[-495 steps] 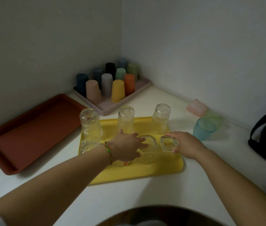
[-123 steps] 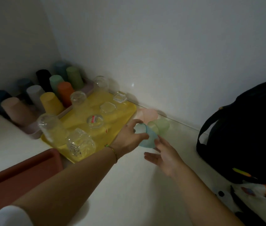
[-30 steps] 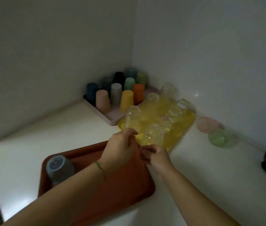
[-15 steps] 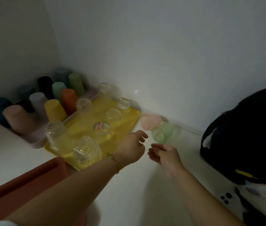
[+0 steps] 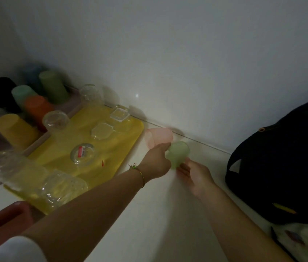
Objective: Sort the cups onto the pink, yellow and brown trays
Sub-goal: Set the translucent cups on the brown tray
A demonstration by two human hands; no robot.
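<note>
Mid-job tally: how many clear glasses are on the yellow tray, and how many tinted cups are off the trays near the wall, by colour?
Clear glasses on the yellow tray: 7
Pink tinted cup by the wall: 1
Green tinted cup, gripped by the left hand: 1
Total: 9

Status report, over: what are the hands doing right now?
Left hand grips green cup at rim; right hand touches its base. Pink cup lies alongside, by the wall. Black bag close on right.
</note>
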